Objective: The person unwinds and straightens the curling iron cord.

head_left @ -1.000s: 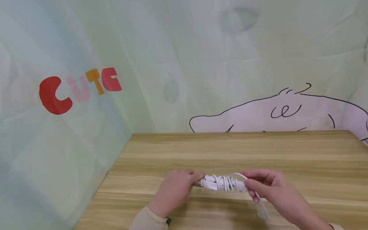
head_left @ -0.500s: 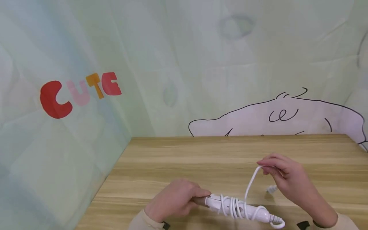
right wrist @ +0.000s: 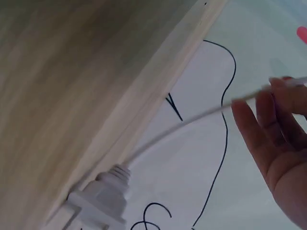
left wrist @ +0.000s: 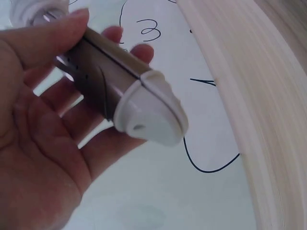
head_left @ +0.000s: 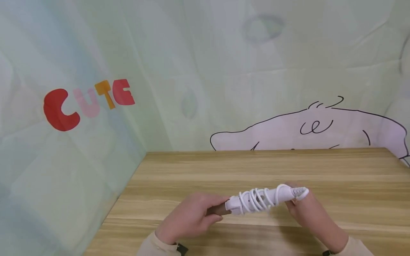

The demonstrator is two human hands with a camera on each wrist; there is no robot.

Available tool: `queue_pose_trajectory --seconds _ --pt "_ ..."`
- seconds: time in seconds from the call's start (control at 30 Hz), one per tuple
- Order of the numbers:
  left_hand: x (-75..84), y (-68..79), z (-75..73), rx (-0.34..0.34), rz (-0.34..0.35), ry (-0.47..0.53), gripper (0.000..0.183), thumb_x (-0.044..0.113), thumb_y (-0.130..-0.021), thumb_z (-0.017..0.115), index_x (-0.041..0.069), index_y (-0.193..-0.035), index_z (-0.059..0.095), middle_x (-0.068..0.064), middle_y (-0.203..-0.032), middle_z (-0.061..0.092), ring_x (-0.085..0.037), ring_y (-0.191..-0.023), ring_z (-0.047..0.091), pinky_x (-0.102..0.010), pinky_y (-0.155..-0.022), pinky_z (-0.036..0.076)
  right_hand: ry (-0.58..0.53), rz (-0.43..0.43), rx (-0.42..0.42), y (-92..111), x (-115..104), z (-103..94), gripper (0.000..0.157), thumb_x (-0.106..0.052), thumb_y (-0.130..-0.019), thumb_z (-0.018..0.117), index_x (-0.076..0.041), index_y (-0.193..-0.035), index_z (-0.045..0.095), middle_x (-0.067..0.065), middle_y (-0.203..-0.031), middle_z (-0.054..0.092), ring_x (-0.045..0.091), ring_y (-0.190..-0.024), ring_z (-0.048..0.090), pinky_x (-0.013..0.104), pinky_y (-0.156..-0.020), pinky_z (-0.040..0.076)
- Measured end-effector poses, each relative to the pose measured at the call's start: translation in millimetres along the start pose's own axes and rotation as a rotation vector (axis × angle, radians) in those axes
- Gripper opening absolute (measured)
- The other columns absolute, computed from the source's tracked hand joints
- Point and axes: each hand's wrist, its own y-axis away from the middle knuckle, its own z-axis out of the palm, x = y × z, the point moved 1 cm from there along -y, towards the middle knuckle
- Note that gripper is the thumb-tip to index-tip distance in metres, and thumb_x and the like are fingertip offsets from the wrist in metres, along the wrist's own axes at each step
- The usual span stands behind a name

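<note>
A hair straightener (head_left: 281, 194) with a white handle, brown barrel (left wrist: 103, 67) and white tip (left wrist: 156, 112) is held above the table, tilted up to the right. White cord (head_left: 257, 200) loops around its handle. My left hand (head_left: 192, 215) grips the barrel between thumb and fingers. Beyond the handle's cord end, my right hand (head_left: 309, 217) is partly hidden in the head view. In the right wrist view, that hand (right wrist: 283, 139) pinches the cord (right wrist: 184, 122) between thumb and fingers. A white plug (right wrist: 103, 196) is at the cord's end.
The wooden table (head_left: 243, 170) runs back to a printed cloth backdrop (head_left: 179, 71). Another cloth wall (head_left: 54, 170) with coloured letters borders the left edge.
The straightener dipped toward the front, then rose and now tilts upward to the right. My right hand lifted the cord above it, then moved down behind the handle.
</note>
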Motion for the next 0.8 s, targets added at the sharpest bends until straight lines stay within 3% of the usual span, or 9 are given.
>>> queue_pose_trajectory --seconds 0.1,0.27,0.33,0.43,0.53,0.67,0.8 --pt "1.3 -1.1 -0.4 0.028 -0.041 -0.046 0.046 0.009 -0.086 0.076 0.017 -0.13 0.065 0.01 -0.108 0.069 0.002 -0.087 0.059 -0.021 -0.077 0.051 -0.011 0.034 -0.054 2.5 -7.4 5.1 0.035 0.012 -0.058 0.086 -0.012 -0.074 0.066 -0.008 -0.072 0.061 0.004 -0.065 0.055 0.027 -0.053 0.049" --pt "3.4 -3.8 1.2 0.07 -0.076 -0.152 0.046 0.008 -0.084 0.076 0.012 -0.129 0.066 0.004 -0.109 0.071 -0.005 -0.089 0.063 -0.03 -0.076 0.054 -0.137 0.094 -0.155 -2.3 -26.8 -5.7 0.032 -0.002 -0.069 0.087 -0.012 -0.096 0.074 -0.005 -0.094 0.07 0.011 -0.086 0.065 0.031 -0.069 0.055" --pt "4.5 -5.3 2.3 0.097 -0.078 -0.184 0.044 0.007 -0.083 0.076 0.013 -0.126 0.067 0.004 -0.105 0.071 -0.006 -0.086 0.063 -0.031 -0.074 0.054 -0.32 0.139 -0.194 -6.2 -39.3 -10.9 0.032 -0.004 -0.076 0.083 -0.009 -0.106 0.073 -0.003 -0.105 0.071 0.014 -0.097 0.066 0.03 -0.078 0.055" --pt "6.3 -7.0 4.8 0.154 -0.074 -0.265 0.043 0.007 -0.081 0.076 0.014 -0.123 0.068 0.004 -0.096 0.071 -0.009 -0.078 0.064 -0.033 -0.066 0.054 -0.698 0.268 -0.264 -10.7 -59.3 -13.8 0.027 -0.004 -0.087 0.074 -0.003 -0.114 0.069 0.0 -0.112 0.071 0.012 -0.105 0.065 0.027 -0.085 0.053" --pt "7.6 -7.4 9.7 0.203 -0.07 -0.371 0.041 0.01 -0.08 0.078 0.016 -0.119 0.069 0.004 -0.082 0.067 -0.01 -0.065 0.059 -0.03 -0.055 0.048 -0.993 0.394 -0.309 -12.0 -76.0 -11.0 0.026 -0.001 -0.093 0.066 0.006 -0.118 0.064 0.007 -0.114 0.071 0.014 -0.106 0.066 0.027 -0.086 0.053" --pt "8.6 -6.8 17.8 0.204 -0.09 -0.465 0.038 0.014 -0.08 0.079 0.019 -0.115 0.068 0.005 -0.074 0.062 -0.008 -0.055 0.05 -0.024 -0.047 0.038 -1.04 0.441 -0.268 -10.9 -88.9 -8.2 0.023 0.002 -0.091 0.066 0.011 -0.112 0.063 0.013 -0.099 0.072 0.019 -0.089 0.071 0.034 -0.076 0.057" --pt "9.3 -6.3 22.9 0.179 -0.131 -0.541 0.037 0.013 -0.08 0.079 0.022 -0.113 0.067 0.004 -0.075 0.063 -0.01 -0.054 0.052 -0.024 -0.045 0.036 -0.891 0.439 -0.232 -10.0 -90.1 -15.2 0.013 0.003 -0.091 0.066 0.003 -0.104 0.067 0.007 -0.091 0.069 0.016 -0.079 0.07 0.034 -0.07 0.058"
